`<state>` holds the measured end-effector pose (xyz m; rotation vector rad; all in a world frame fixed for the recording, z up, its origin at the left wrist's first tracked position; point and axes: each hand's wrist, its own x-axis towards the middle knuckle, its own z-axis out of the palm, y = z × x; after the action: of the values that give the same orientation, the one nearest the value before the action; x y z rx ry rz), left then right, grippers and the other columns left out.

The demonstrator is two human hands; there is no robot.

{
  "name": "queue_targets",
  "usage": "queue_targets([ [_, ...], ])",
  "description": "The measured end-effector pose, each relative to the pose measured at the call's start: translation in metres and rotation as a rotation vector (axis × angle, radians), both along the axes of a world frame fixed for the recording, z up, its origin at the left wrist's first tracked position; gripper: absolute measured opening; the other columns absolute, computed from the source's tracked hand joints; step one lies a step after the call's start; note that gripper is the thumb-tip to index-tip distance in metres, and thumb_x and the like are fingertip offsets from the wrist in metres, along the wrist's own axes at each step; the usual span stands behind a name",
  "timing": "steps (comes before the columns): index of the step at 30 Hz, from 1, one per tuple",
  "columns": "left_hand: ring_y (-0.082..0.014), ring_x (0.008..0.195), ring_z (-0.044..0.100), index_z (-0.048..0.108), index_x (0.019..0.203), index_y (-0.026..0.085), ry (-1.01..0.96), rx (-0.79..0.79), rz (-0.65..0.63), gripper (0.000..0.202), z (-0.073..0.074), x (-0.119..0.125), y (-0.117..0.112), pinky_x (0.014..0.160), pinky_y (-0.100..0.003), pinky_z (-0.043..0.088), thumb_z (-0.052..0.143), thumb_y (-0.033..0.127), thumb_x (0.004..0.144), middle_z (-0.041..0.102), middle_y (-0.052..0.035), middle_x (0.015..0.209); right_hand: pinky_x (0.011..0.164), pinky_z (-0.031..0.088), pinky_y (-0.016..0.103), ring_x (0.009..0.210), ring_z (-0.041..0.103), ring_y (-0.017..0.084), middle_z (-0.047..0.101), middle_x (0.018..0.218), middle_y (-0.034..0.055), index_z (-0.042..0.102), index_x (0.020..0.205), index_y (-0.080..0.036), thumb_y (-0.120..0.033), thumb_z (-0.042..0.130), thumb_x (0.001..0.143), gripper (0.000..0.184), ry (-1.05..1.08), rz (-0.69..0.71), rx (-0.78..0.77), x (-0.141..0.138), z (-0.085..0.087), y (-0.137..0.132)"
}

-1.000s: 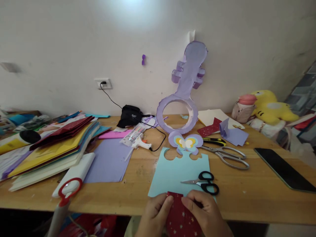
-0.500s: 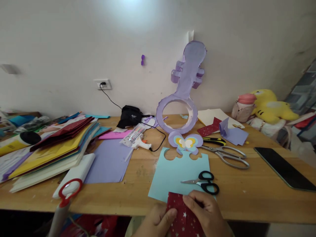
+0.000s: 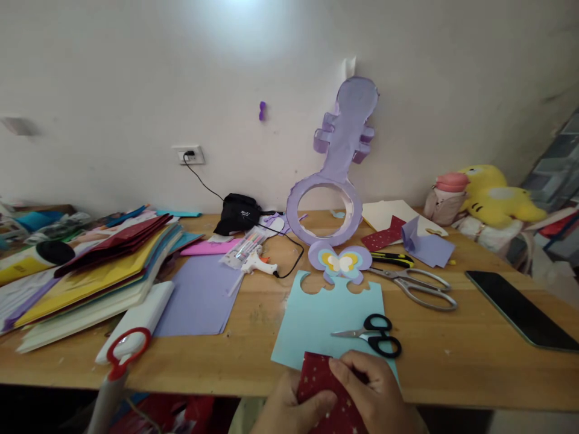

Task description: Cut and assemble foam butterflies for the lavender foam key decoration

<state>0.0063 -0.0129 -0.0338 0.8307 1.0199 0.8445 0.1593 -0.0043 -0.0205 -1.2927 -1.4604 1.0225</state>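
Observation:
A dark red sheet of paper with small stars (image 3: 313, 378) is held between both hands at the table's near edge. My left hand (image 3: 296, 407) grips it from the left, thumb lying across its face. On the other side, my right hand (image 3: 373, 389) pinches its upper right part between thumb and fingers. The sheet's lower end runs out of the picture. Just beyond my hands, black-handled scissors (image 3: 379, 334) rest on a light blue sheet with cut-out curves (image 3: 312, 319). A layered paper butterfly (image 3: 340, 261) touches that sheet's far edge.
A purple ring-shaped construction (image 3: 295, 208) leans against the wall. Metal scissors (image 3: 416, 288), a yellow-black cutter (image 3: 393, 259) and a phone (image 3: 520, 307) lie to the right. A corded white glue gun (image 3: 259, 263), purple paper (image 3: 199, 295) and a paper stack (image 3: 113, 271) are leftward.
The red paper has tilted and shifted slightly left. My left thumb has slid rightward across it, and my right hand has moved a little left.

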Motion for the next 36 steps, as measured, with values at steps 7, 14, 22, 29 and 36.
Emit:
queue_targets([
  [7, -0.0116, 0.048, 0.051, 0.070, 0.062, 0.015, 0.010, -0.040, 0.065, 0.054, -0.001, -0.003, 0.007, 0.053, -0.024, 0.043, 0.087, 0.062, 0.042, 0.062, 0.0000, 0.054, 0.081, 0.056, 0.025, 0.092, 0.069, 0.022, 0.075, 0.097, 0.0072, 0.076, 0.093, -0.025, -0.044, 0.062, 0.087, 0.024, -0.108, -0.063, 0.267, 0.013, -0.010, 0.002],
  [14, -0.0136, 0.056, 0.057, 0.073, 0.067, 0.014, 0.007, -0.015, 0.061, 0.047, -0.001, -0.007, 0.006, 0.059, -0.024, 0.046, 0.088, 0.055, 0.050, 0.067, -0.0029, 0.061, 0.084, 0.056, 0.024, 0.091, 0.070, 0.019, 0.074, 0.097, 0.0054, 0.075, 0.102, -0.028, -0.024, 0.062, 0.090, 0.019, -0.299, -0.016, 0.627, 0.021, -0.001, 0.002],
  [22, -0.0187, 0.065, 0.064, 0.078, 0.078, 0.014, -0.097, -0.070, 0.090, 0.044, 0.009, -0.003, 0.005, 0.068, -0.029, 0.049, 0.089, 0.048, 0.052, 0.073, -0.0074, 0.072, 0.082, 0.058, 0.030, 0.089, 0.070, 0.021, 0.075, 0.093, 0.0059, 0.075, 0.102, -0.029, -0.028, 0.059, 0.094, 0.019, -0.334, -0.039, 0.672, 0.018, -0.003, 0.004],
  [29, -0.0139, 0.060, 0.059, 0.077, 0.071, 0.015, -0.136, -0.071, 0.088, 0.033, 0.010, -0.002, 0.003, 0.065, -0.024, 0.046, 0.089, 0.042, 0.057, 0.069, -0.0035, 0.066, 0.081, 0.055, 0.025, 0.084, 0.070, 0.018, 0.072, 0.086, 0.0028, 0.067, 0.081, -0.026, -0.026, 0.060, 0.091, 0.012, -0.255, -0.053, 0.610, 0.014, 0.003, 0.003],
  [36, -0.0179, 0.063, 0.062, 0.076, 0.075, 0.013, -0.227, -0.108, 0.211, 0.033, 0.007, -0.004, 0.007, 0.067, -0.028, 0.048, 0.088, 0.040, 0.059, 0.070, -0.0058, 0.068, 0.089, 0.052, 0.025, 0.093, 0.067, 0.018, 0.070, 0.093, 0.0018, 0.062, 0.089, -0.027, -0.013, 0.057, 0.088, 0.014, -0.246, 0.110, 0.714, 0.026, 0.013, -0.002],
])
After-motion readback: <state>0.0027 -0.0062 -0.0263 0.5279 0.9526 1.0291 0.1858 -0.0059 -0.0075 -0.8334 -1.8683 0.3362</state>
